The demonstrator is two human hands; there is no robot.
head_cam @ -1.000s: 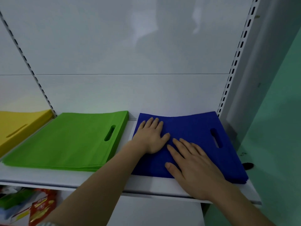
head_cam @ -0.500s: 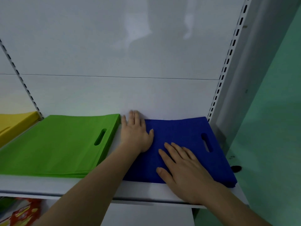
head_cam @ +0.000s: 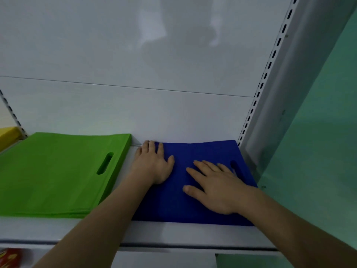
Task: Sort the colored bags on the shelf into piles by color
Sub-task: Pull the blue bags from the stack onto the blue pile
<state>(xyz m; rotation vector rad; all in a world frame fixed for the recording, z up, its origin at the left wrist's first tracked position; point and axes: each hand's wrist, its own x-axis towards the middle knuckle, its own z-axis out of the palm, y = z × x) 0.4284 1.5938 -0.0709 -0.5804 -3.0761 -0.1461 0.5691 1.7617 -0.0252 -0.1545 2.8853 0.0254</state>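
On the white shelf [head_cam: 173,232], both hands press flat on the blue pile [head_cam: 199,151].

Left hand [head_cam: 154,165] and right hand [head_cam: 216,186] flat on blue bags [head_cam: 193,151], green pile [head_cam: 54,171] beside

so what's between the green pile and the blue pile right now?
Head view: a bare strip of white shelf separates the green pile from the blue pile. The left hand lies flat across the blue pile's left edge, over that gap.

Narrow bare shelf [head_cam: 133,151] gap btwn green pile [head_cam: 58,171] & blue pile [head_cam: 202,151]; back panel [head_cam: 135,113] blocks behind.
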